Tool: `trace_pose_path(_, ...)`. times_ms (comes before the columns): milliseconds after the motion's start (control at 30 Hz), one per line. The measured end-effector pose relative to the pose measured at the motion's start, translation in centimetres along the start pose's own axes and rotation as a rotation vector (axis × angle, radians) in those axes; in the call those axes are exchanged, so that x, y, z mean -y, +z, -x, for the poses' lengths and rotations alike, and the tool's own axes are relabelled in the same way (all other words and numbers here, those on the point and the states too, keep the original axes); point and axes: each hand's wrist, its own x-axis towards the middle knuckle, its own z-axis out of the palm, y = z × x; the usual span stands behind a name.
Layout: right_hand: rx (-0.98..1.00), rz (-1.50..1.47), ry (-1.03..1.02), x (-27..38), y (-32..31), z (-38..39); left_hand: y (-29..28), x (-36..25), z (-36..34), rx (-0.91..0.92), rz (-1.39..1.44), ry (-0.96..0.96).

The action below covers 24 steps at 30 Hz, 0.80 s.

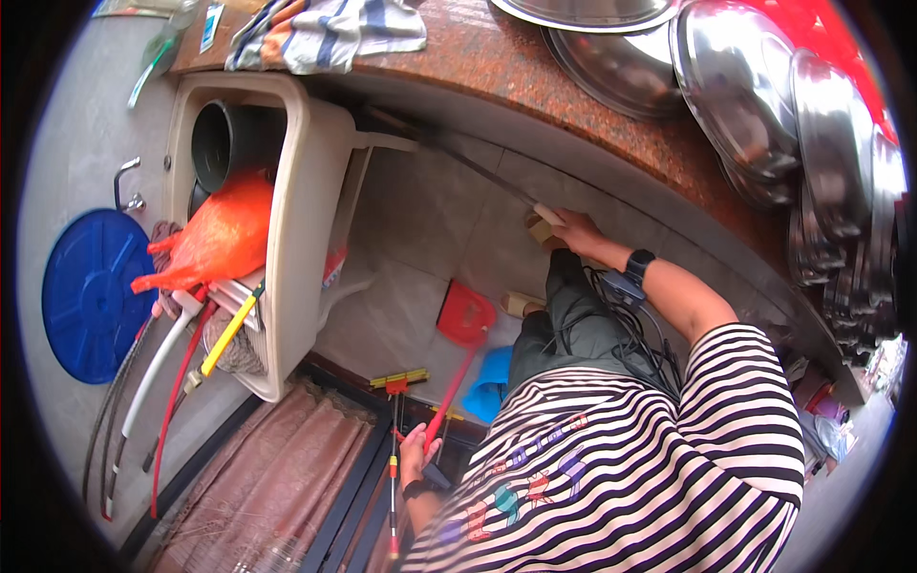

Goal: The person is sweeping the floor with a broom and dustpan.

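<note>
My right hand (578, 229) grips the pale end of a long dark stick (478, 167), which reaches up-left under the counter, where its far end is dim and blurred. My left hand (417, 449) is closed on the handle of a red long-handled dustpan (463, 315), whose pan rests on the tiled floor. A squeegee (396, 382) with a yellow head and slim pole lies beside my left hand. A blue plastic object (487, 377) is partly hidden behind my striped shirt.
A stone counter (458, 81) holds stacked steel basins (735, 91) and striped cloths (315, 33). Left are a cream bin (306, 220) with an orange bag (215, 229) and several handles, a blue lid (94, 296) and a wall tap (132, 191). A dark frame (363, 477) runs below.
</note>
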Motion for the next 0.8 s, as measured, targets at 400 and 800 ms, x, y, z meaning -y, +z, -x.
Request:
trace_pose_path(400, 0.037, -0.117, -0.271, 1.1, 11.3, -21.7, 4.0, -4.1, 2.1, -0.028, 0.014, 0.015)
trace_pose_path(800, 0.058, -0.040, -0.253, -1.4, 11.6, -16.7, 5.8, -5.7, -0.9, 0.002, -0.056, 0.030)
